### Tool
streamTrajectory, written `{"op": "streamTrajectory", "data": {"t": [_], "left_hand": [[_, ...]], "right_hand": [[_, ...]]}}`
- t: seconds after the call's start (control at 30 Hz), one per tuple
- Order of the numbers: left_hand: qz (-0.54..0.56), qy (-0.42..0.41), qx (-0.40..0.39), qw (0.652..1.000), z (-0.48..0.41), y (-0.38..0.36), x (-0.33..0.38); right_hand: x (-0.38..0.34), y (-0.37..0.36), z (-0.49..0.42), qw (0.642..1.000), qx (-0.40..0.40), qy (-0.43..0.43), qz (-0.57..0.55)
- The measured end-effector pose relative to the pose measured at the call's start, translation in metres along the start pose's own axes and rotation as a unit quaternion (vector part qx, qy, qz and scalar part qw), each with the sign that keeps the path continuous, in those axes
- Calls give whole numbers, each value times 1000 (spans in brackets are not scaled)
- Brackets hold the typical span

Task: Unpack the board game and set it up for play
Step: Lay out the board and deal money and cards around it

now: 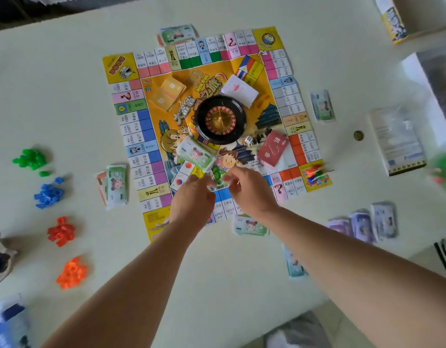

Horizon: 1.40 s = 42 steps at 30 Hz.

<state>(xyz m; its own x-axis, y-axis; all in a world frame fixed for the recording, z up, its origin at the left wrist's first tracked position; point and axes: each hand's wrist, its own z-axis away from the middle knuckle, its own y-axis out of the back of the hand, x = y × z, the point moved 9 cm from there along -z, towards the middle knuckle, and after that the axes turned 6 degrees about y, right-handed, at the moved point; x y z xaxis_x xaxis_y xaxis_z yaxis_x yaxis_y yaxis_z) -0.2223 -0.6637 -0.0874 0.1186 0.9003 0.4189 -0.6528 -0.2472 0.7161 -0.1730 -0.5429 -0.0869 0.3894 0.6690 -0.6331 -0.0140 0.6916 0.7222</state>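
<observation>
Head view, looking down on a pale worktop (242, 272). A paper board (289, 96) lies unfolded at its centre, with a black roulette wheel (220, 119) in the middle. Around the wheel sit yellow cards (168, 92), white cards (239, 90), red cards (273, 149), a die (248, 140) and a note stack (197, 154). Above the board's near edge the left hand (191, 197) and right hand (247, 187) meet, both pinching a small clear packet (218, 183) — its contents are blurred. The forearms hide part of that edge. Left of the board lie green pieces (31, 159), blue pieces (48, 192), red pieces (61, 231) and orange pieces (72, 272) in separate heaps. To the right are a coin (358, 135) and a leaflet (395, 144).
</observation>
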Motion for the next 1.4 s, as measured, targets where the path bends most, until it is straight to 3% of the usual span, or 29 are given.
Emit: {"op": "streamTrajectory", "data": {"t": [0.2, 0.33, 0.53, 0.77, 0.97, 1.17, 1.3, 1.4], "left_hand": [[63, 33, -130, 989, 81, -84, 5], [156, 120, -209, 958, 123, -146, 5], [388, 370, -246, 808, 187, -221, 13], [484, 498, -229, 682, 247, -294, 24], [589, 531, -189, 579, 265, -338, 43], [780, 445, -116, 425, 254, -352, 66], [771, 479, -29, 418, 264, -364, 49], [738, 498, -18, 455, 285, -363, 36]], "right_hand": [[60, 8, 92, 993, -64, -44, 90], [100, 21, 134, 982, -115, -50, 139], [122, 23, 167, 962, -177, 21, 206], [130, 14, 189, 952, -180, 87, 232], [136, 6, 203, 947, -149, 114, 262], [136, -5, 251, 959, -124, 140, 211], [142, -10, 279, 965, -128, 146, 177], [147, -15, 288, 969, -153, 123, 148]]}}
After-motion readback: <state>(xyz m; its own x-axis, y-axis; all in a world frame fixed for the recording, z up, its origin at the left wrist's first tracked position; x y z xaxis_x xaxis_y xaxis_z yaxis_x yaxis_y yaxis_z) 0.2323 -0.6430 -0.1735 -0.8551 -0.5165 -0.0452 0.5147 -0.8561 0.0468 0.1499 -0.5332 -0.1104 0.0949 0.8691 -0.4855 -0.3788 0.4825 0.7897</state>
